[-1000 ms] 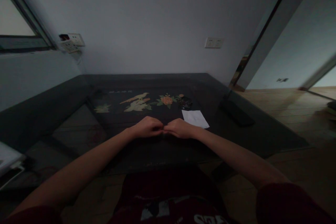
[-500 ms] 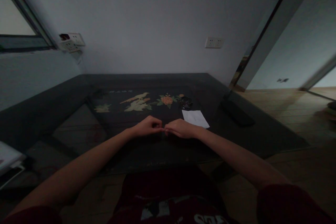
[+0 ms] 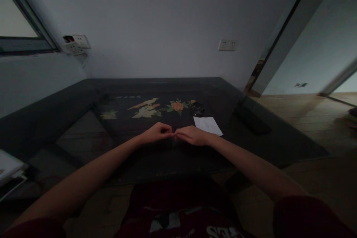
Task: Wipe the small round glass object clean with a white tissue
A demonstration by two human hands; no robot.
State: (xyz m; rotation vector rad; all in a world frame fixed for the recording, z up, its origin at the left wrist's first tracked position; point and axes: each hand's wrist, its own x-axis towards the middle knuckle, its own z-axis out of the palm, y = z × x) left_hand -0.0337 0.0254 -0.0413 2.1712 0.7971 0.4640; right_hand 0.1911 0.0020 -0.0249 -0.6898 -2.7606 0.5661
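We hold the left hand (image 3: 158,133) and right hand (image 3: 192,135) curled, fingertips meeting, presumably so that each steadies the other; whether they pinch anything small, we cannot tell. Just beyond the right hand, we find the white paper (image 3: 208,125) flat on the dark table (image 3: 292,141), apparently kept within reach, with a black bundle (image 3: 198,109) behind it.

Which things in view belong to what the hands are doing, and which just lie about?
In use:
left hand
right hand, fingertips meeting the left's; anything pinched there is too small to tell

Apparently lying about:
white paper, by the right hand
dark bundle, beyond the paper
long black object, further right
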